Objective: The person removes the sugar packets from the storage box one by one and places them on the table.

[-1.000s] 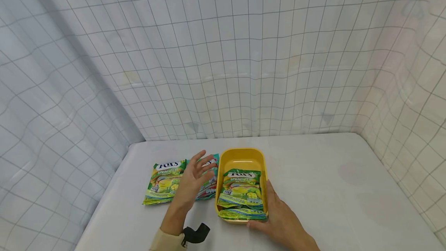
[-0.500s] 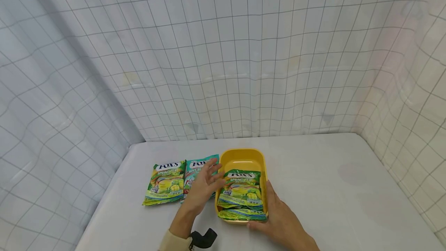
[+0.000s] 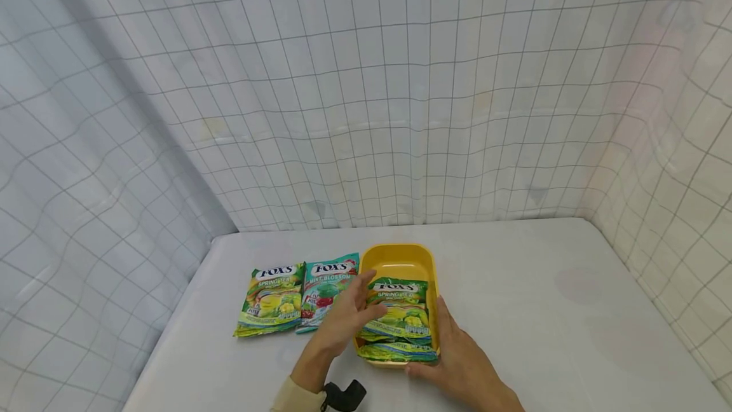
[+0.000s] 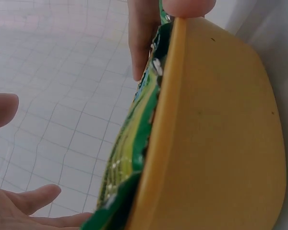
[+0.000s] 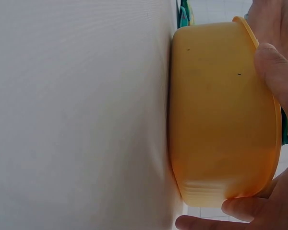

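A yellow tub [image 3: 398, 250] stands on the white table, with green-yellow Fox's Spring Tea candy bags [image 3: 398, 310] lying overlapped in its near part. My right hand [image 3: 466, 361] holds the tub's near right corner, thumb on the near side and fingers along the right wall. Over the tub's left rim hovers my left hand [image 3: 343, 316], fingers loosely spread and holding nothing. In the left wrist view its fingers [image 4: 33, 199] stand apart from the tub wall [image 4: 221, 120]. Left of the tub lie a teal Mint Blossom bag [image 3: 320, 291] and another Spring Tea bag [image 3: 271, 301].
The white table [image 3: 532, 297] reaches far to the right of the tub. Grid-patterned white sheets [image 3: 400, 113] hang behind it and at both sides. A black wrist mount [image 3: 345, 396] sits by my left sleeve.
My left hand has moved right and slightly nearer, from over the Mint Blossom bag to the tub's left rim, uncovering that bag. My right hand and the tub have stayed put.
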`<control>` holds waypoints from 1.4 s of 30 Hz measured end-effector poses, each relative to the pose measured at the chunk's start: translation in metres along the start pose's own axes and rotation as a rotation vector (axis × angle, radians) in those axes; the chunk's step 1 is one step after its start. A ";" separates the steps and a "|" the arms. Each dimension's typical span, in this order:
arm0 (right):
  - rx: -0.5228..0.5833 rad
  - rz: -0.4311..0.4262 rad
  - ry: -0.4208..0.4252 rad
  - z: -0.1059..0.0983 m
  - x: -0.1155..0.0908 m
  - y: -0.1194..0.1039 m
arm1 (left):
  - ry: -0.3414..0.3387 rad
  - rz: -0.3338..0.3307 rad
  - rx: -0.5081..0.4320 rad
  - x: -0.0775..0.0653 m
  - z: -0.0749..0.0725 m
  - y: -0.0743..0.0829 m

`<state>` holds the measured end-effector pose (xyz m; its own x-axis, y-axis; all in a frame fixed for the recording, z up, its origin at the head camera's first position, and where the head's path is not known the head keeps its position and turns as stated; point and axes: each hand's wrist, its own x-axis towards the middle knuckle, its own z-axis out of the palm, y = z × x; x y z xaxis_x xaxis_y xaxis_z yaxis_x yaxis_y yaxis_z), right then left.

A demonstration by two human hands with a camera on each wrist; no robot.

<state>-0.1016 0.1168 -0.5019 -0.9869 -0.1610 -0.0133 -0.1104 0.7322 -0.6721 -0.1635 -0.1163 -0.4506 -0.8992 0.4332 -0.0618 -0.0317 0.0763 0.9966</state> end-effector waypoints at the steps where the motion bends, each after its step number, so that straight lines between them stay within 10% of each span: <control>1: 0.001 0.000 0.000 0.000 0.000 0.000 | -0.004 -0.002 0.000 0.001 0.001 0.000; 27: 0.013 -0.015 -0.003 -0.001 0.000 0.002 | 0.152 -0.090 0.193 0.012 0.030 -0.007; 42: 0.005 -0.019 0.004 0.000 -0.002 0.000 | 0.211 -0.112 0.147 0.003 0.030 -0.005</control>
<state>-0.1000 0.1173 -0.5017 -0.9850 -0.1726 0.0024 -0.1288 0.7255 -0.6760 -0.1529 -0.0884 -0.4572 -0.9650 0.2198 -0.1431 -0.0863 0.2491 0.9646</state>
